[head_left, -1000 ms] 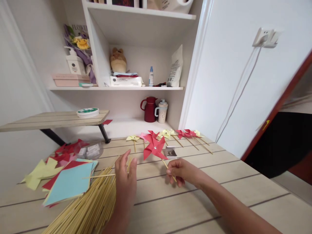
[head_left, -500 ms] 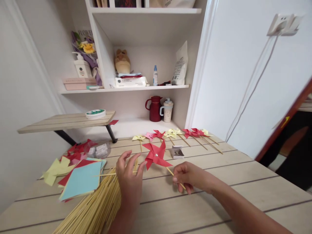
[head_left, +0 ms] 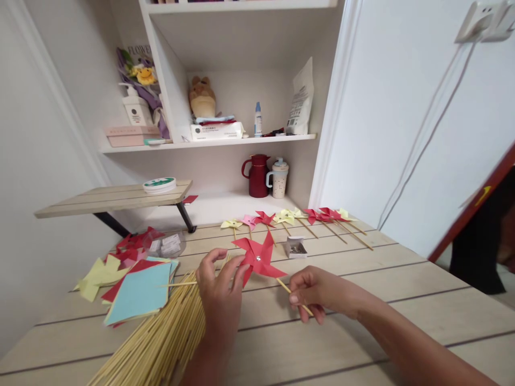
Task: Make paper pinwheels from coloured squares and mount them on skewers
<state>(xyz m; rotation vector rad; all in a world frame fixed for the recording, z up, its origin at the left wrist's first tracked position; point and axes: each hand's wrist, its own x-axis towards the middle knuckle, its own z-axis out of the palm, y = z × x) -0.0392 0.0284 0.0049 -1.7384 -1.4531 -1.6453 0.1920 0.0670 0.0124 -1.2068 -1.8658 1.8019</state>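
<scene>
A red paper pinwheel on a thin wooden stick is held up over the table. Its stick is pinched low down between the thumb and fingers of my right hand. A shiny pin head sits at the pinwheel's centre. Beside its left blade is my left hand, fingers curved and apart; index finger and thumb are at the blade's edge, and whether they touch it I cannot tell. Under and left of that hand lies a large bundle of wooden sticks, one stick poking out sideways.
Finished pinwheels lie in a row at the back of the table. A small open box of metal pins stands before them. Left are coloured paper squares, a yellow cut paper, red cut papers and a raised wooden stand.
My left hand and the pinwheel keep nearly the same relation, the left fingers slightly closer to the blade. The right hand still grips the stick. The view has shifted slightly.
</scene>
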